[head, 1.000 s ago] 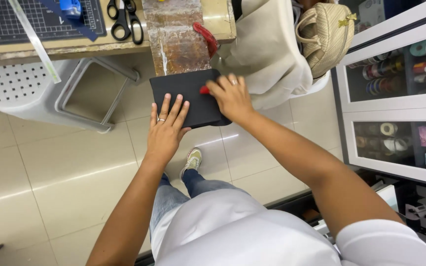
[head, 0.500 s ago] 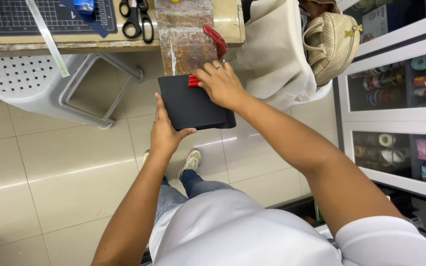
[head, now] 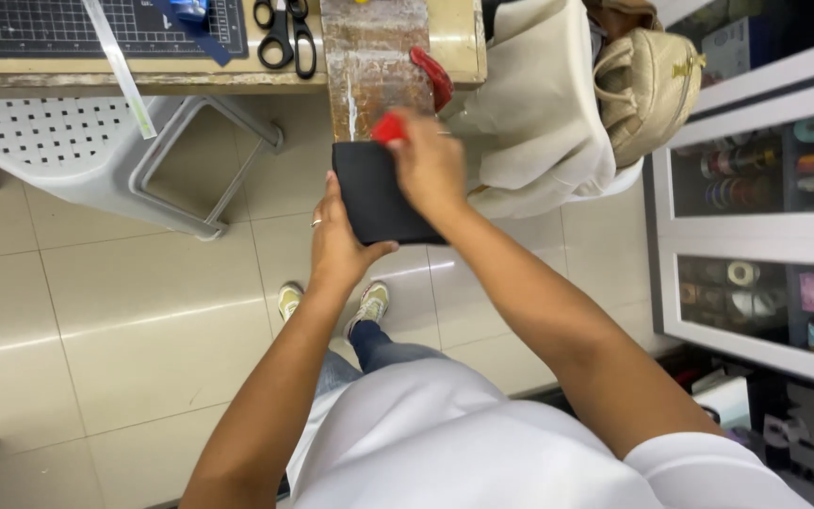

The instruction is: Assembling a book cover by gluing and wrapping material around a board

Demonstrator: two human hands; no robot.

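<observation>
A flat black rectangular piece (head: 374, 193), like stiff sheet or leather, is held in the air over the floor. My left hand (head: 336, 247) supports it from underneath at its lower left edge; a ring shows on one finger. My right hand (head: 431, 168) lies over the piece's right side and pinches a small red object (head: 388, 128) at its top edge. What the red object is cannot be made out.
A wooden worktable (head: 454, 47) runs along the top, carrying a dark cutting mat (head: 40, 24), black scissors (head: 284, 33), a brown strip (head: 374, 57) and a red tool (head: 435, 75). A grey plastic stool (head: 96, 151) stands left. A beige bag (head: 647, 90) and glass-fronted cabinet (head: 756, 226) stand right.
Both hands have lifted the black piece toward the table edge. The left hand went from flat on top to gripping underneath, and the right hand shifted to the top edge with the red object.
</observation>
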